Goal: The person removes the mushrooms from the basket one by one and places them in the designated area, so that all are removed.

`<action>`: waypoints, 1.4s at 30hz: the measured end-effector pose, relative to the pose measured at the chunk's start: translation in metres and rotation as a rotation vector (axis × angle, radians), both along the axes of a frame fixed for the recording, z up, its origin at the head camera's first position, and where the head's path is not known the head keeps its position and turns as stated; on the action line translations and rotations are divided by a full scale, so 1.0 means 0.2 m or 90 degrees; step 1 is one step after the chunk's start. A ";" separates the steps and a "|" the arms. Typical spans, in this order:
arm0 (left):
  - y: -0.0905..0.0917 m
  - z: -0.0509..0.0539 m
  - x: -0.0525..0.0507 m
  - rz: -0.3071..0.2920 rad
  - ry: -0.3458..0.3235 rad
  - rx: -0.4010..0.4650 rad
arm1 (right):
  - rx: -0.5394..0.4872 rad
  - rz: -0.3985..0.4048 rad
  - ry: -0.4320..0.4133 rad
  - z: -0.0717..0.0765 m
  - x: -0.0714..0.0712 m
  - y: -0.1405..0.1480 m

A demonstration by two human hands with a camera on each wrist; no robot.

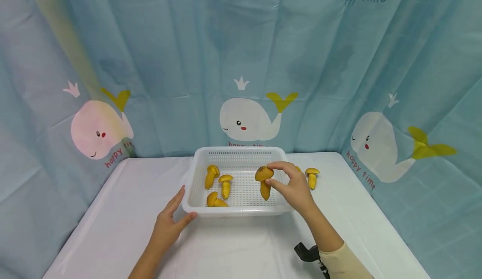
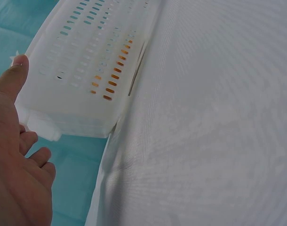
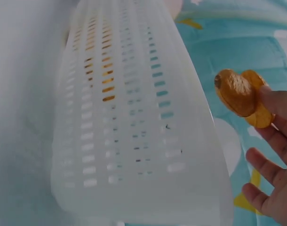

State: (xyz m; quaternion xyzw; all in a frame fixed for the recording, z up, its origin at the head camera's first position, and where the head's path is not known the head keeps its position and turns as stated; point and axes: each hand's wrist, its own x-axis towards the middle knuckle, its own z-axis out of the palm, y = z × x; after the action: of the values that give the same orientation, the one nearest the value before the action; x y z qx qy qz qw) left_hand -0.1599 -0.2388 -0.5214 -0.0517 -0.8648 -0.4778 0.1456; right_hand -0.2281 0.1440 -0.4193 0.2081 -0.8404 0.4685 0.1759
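Right hand [image 1: 296,186]: yellow-brown mushroom [image 1: 264,179] is pinched over white slotted plastic basket [image 1: 241,211]; three yellow mushrooms [image 1: 225,186] inside; left hand [image 1: 168,222] spread alongside.

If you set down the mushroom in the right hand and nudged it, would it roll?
The mushroom in the right hand would probably rock or roll in a curve: its rounded cap is wider than its stem. It is likely light, since a small pinch holds it up. It seems fairly firm, with no obvious dent.

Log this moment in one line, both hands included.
right hand: pinches held mushroom over basket; left hand: at basket's near-left corner; inside: three mushrooms
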 end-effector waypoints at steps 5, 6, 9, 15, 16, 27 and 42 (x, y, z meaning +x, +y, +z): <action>0.01 -0.01 -0.02 -0.007 0.004 -0.014 | -0.004 -0.004 0.008 0.00 0.01 0.10; 0.02 -0.01 -0.02 -0.003 0.004 -0.019 | -0.006 -0.007 0.006 0.00 0.01 0.12; 0.02 -0.02 -0.02 0.006 0.005 -0.029 | -0.015 -0.017 0.001 0.01 0.02 0.17; 0.02 0.00 -0.02 0.001 0.008 -0.018 | -0.015 -0.035 0.009 0.04 0.00 0.24; 0.02 0.00 -0.02 0.003 0.007 -0.016 | -0.013 -0.037 0.011 0.04 -0.01 0.24; 0.02 0.00 0.00 0.016 0.000 -0.026 | -0.012 -0.086 -0.009 0.04 -0.08 0.40; 0.01 0.01 0.00 0.023 0.012 -0.048 | -0.033 -0.184 -0.049 0.05 -0.16 0.72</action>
State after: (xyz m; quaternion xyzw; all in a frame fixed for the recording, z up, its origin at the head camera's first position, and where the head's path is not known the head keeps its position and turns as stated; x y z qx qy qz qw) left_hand -0.1589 -0.2368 -0.5191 -0.0462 -0.8816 -0.4416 0.1602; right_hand -0.2599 0.2879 -0.4100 0.0622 -0.8551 0.4677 0.2148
